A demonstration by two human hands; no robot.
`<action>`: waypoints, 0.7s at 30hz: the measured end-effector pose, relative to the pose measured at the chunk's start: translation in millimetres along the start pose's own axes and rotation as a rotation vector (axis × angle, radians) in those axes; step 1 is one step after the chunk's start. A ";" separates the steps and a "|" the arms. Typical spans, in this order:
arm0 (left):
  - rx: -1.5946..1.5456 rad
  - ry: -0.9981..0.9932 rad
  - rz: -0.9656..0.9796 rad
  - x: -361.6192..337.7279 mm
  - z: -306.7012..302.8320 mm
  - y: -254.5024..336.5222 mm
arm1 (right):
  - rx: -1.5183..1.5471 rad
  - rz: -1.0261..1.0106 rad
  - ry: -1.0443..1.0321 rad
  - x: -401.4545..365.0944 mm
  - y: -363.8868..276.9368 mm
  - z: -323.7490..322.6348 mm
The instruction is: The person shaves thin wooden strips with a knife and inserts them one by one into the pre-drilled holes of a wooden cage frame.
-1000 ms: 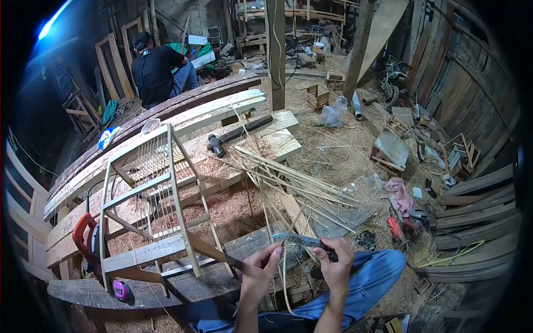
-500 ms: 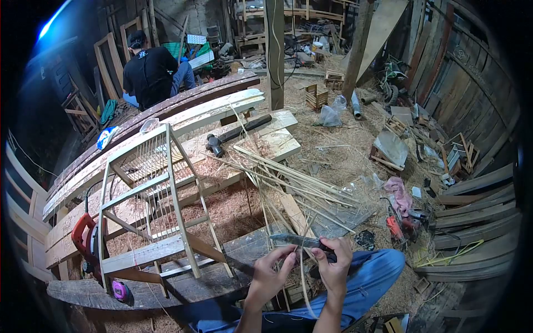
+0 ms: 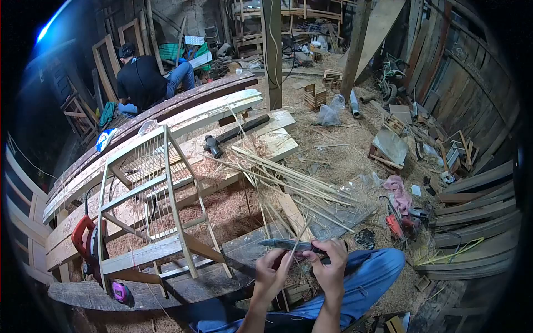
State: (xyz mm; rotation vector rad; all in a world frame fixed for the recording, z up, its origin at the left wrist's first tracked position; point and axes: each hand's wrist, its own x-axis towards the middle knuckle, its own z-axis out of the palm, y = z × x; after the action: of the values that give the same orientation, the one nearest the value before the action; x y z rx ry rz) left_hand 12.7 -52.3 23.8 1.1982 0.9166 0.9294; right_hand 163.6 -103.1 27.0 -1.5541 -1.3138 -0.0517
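My right hand (image 3: pixel 331 265) is closed round the handle of a knife (image 3: pixel 279 243), its dark blade pointing left. A thin bamboo strip (image 3: pixel 300 235) is pinched in my left hand (image 3: pixel 271 273), close beside the blade. The strip slants up to the right and crosses the knife; whether the edge bites into it is not clear. In front of my hands lies a loose pile of long thin strips (image 3: pixel 294 176). To the left stands a wooden frame (image 3: pixel 173 191) with a row of thin bars.
A hammer (image 3: pixel 236 133) rests on the planks (image 3: pixel 283 145). At left are a red power tool (image 3: pixel 83 236) and a purple tape measure (image 3: pixel 119 291). Another red tool (image 3: pixel 395 226) lies on the shavings at right. A person in black (image 3: pixel 141 83) sits at the back left.
The knife has shifted slightly left and down, with its blade more tilted. The strip now slants, and its long tail no longer shows below my hands. The seated person's posture has changed slightly.
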 end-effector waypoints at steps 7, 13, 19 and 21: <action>0.229 0.147 0.252 -6.4 5.7 15.4 | 0.021 -0.045 0.076 0.0 -7.9 5.1; 0.237 0.171 0.221 -7.8 3.3 20.3 | 0.006 -0.077 0.089 -3.1 -3.0 9.1; 0.334 0.132 0.210 -9.7 1.7 30.0 | -0.015 -0.091 0.108 -4.5 3.9 6.3; 0.264 0.122 0.145 -9.5 1.7 27.8 | -0.029 -0.109 0.112 -3.0 4.8 5.6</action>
State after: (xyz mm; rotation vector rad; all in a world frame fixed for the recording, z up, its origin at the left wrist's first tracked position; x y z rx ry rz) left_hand 8.4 -58.4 52.3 1.4605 1.0858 1.0283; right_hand 162.9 -100.5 19.5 -1.4818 -1.3127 -0.2238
